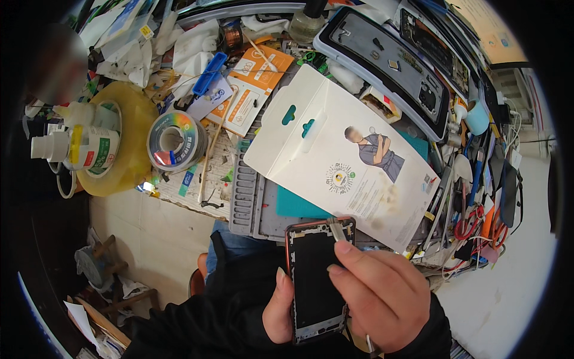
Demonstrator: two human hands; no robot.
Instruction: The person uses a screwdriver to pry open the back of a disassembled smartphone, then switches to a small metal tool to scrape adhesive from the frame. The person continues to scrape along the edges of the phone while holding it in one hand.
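Note:
A phone body [312,275] with a red-orange rim and a bare black inner face stands upright in my left hand [278,308]. The left thumb presses its left edge, and the other fingers are hidden behind it. My right hand [387,293] is closed round a slim tool that looks like a small brush [336,228]. Its pale, flared tip meets the top right corner of the phone body. Most of its handle is hidden in the hand. Just beyond the phone, a white cardboard package [335,143] lies across a teal mat [296,200] and a grey tray [246,197].
At left are a solder spool [177,140], a yellow tape roll [128,173] and a white bottle [78,146]. Opened phone parts [382,66] lie at the back. Tweezers, scissors [469,221] and other tools crowd the right edge. A cotton swab [209,155] lies near the spool.

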